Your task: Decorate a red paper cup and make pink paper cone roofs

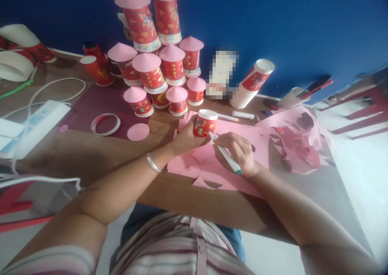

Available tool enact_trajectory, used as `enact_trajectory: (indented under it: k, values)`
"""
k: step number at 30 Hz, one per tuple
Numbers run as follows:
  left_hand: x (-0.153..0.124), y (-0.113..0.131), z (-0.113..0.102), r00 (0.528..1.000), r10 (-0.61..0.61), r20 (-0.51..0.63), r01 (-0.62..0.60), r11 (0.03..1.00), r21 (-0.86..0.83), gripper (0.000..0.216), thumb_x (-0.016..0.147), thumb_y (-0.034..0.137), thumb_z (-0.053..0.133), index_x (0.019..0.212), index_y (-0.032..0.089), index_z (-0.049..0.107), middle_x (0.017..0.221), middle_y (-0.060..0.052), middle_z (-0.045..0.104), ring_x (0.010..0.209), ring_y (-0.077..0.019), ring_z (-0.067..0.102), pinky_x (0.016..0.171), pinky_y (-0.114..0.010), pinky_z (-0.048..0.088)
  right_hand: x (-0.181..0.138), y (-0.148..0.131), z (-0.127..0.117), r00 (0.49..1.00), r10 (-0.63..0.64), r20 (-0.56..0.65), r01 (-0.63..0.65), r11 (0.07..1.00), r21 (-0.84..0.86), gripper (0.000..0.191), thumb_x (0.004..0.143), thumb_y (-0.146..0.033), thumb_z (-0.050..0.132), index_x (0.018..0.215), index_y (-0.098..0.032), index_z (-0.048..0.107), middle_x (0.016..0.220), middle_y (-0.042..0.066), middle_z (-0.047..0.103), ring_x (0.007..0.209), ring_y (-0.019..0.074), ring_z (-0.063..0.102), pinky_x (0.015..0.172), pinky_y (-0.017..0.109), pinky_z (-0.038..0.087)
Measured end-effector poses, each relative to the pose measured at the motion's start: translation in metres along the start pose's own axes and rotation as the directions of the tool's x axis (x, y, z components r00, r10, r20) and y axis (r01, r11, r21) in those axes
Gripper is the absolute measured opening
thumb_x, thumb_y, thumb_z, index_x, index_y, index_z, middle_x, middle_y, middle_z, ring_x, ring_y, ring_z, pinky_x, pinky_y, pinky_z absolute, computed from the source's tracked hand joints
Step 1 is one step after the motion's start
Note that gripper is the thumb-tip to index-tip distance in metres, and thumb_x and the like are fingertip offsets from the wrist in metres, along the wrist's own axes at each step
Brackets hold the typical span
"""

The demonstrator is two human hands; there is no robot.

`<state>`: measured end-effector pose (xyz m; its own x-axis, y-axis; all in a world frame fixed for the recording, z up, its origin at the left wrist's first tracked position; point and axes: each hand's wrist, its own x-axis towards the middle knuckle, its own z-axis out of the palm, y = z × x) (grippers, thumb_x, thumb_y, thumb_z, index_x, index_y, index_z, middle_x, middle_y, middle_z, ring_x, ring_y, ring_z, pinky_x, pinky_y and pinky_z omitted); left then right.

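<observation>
We gripped a red cup [205,124] in our left hand [187,138] and a white marker [227,157] in our right hand [239,150], its tip at the cup's near side.

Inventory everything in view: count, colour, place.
held cup: 1, red, centre
held marker: 1, white-green, beside cup
capped cups: 9, pink-topped red, back
sheets: several, pink, centre
scraps: several, pink, right
disc: 1, pink, left of sheets
ring: 1, white, left of disc
cup stack: 1, red-white, near wall
pot: 1, whitish, back right
cables: several, white, left
table: 1, brown, beneath
wall: 1, blue, back
left hand: 1, bare, on cup
right hand: 1, bare, on marker
</observation>
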<state>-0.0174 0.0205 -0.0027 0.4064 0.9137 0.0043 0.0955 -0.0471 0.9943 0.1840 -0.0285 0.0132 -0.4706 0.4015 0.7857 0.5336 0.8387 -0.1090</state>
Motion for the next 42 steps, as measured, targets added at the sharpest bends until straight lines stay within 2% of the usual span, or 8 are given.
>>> enact_trajectory:
  k: [9,21,24,28,38,42]
  values:
    - [-0.001,0.007,0.001,1.0,-0.008,0.001,0.008,1.0,0.022,0.079,0.066,0.05,0.091,0.124,0.021,0.046,0.117,-0.008,0.067,0.109,-0.027,0.068,0.095,-0.041,0.056,-0.003,0.001,0.001,1.0,0.021,0.008,-0.021,1.0,-0.001,0.025,0.091,-0.008,0.067,0.114,-0.017,0.061,0.09,0.007,0.07,0.079,0.0186,0.07,0.068,0.032,0.062]
    - [0.001,-0.003,0.001,0.999,0.01,0.03,-0.009,1.0,-0.03,0.085,0.065,0.052,0.092,0.128,0.021,0.044,0.12,-0.011,0.066,0.11,-0.0297,0.066,0.094,-0.044,0.054,0.002,0.001,0.001,1.0,0.02,0.002,-0.02,1.0,0.007,0.029,0.092,-0.009,0.064,0.119,-0.02,0.06,0.092,0.006,0.072,0.08,0.0192,0.072,0.066,0.032,0.063]
    - [0.001,-0.004,0.001,0.999,0.02,0.032,-0.019,0.999,-0.026,0.086,0.064,0.051,0.092,0.128,0.02,0.043,0.12,-0.011,0.066,0.111,-0.03,0.066,0.096,-0.045,0.053,0.002,0.001,0.001,1.0,0.006,0.012,-0.006,1.0,0.008,0.029,0.091,-0.008,0.066,0.118,-0.018,0.06,0.092,0.007,0.071,0.08,0.0196,0.072,0.067,0.033,0.063]
    - [0.001,-0.005,0.001,1.0,0.023,0.02,-0.023,1.0,-0.005,0.084,0.065,0.05,0.092,0.128,0.021,0.044,0.12,-0.01,0.065,0.111,-0.0288,0.066,0.098,-0.045,0.053,0.0,0.001,0.001,0.999,-0.014,0.031,0.013,1.0,0.009,0.028,0.091,-0.008,0.067,0.117,-0.015,0.06,0.092,0.009,0.072,0.08,0.0203,0.071,0.069,0.034,0.063]
    - [0.0,0.007,0.003,1.0,-0.016,-0.01,0.016,0.999,-0.035,0.077,0.066,0.045,0.092,0.123,0.021,0.046,0.118,-0.009,0.066,0.11,-0.0275,0.067,0.095,-0.041,0.056,-0.002,0.001,0.002,0.999,-0.002,0.049,0.002,1.0,0.005,0.027,0.093,-0.009,0.064,0.118,-0.018,0.059,0.091,0.007,0.071,0.081,0.0198,0.071,0.07,0.035,0.062]
    - [0.001,0.006,0.002,1.0,-0.014,0.01,0.015,0.997,-0.078,0.076,0.066,0.045,0.091,0.122,0.021,0.046,0.118,-0.009,0.066,0.111,-0.0274,0.067,0.094,-0.041,0.056,-0.002,0.001,0.001,0.999,-0.005,0.042,0.005,1.0,0.001,0.027,0.092,-0.008,0.065,0.117,-0.017,0.06,0.091,0.008,0.071,0.08,0.0198,0.07,0.069,0.035,0.062]
